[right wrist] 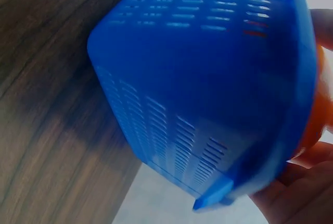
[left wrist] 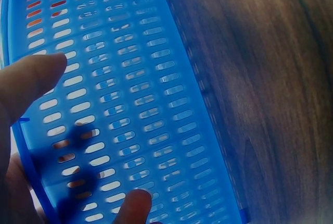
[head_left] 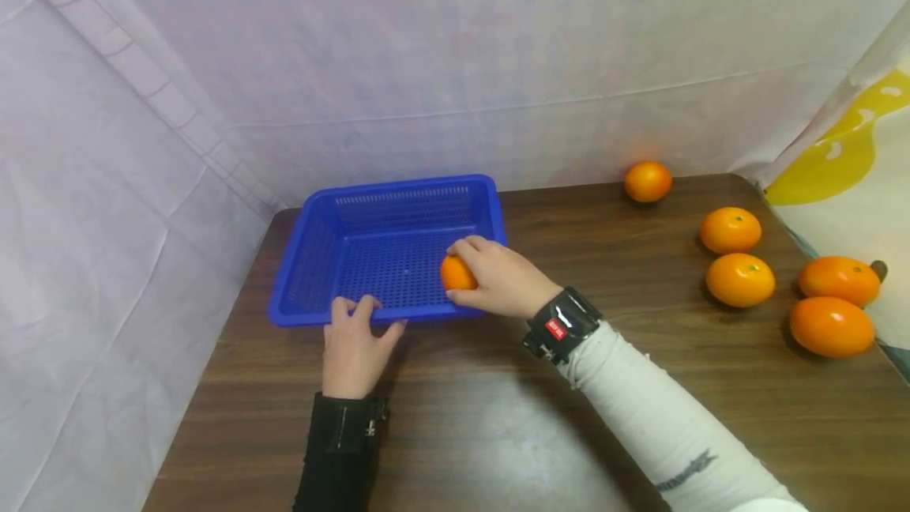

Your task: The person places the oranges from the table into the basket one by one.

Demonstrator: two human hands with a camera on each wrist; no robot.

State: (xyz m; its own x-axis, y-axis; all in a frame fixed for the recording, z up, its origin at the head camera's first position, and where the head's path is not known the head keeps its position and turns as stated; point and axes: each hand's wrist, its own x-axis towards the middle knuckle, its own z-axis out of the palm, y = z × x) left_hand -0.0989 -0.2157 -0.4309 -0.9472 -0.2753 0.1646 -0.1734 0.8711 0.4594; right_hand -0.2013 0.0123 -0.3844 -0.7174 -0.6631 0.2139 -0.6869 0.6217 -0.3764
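Note:
A blue perforated plastic basket (head_left: 387, 251) stands at the back left of the wooden table, with no fruit visible inside. My left hand (head_left: 353, 354) grips its near rim, fingers hooked over the edge and thumb outside; the left wrist view shows a thumb (left wrist: 36, 81) against the slotted wall. In my right hand (head_left: 508, 279) is an orange (head_left: 457, 273), held between fingers and thumb over the basket's near right corner. From the right wrist, that orange (right wrist: 314, 117) appears behind the basket's rim, partly hidden by it.
Several more oranges lie on the right of the table: one orange (head_left: 648, 182) by the back curtain, a pair (head_left: 739, 280) in front of it, and another pair (head_left: 832, 327) near the right edge. A pale curtain (head_left: 498, 62) hangs close behind the basket.

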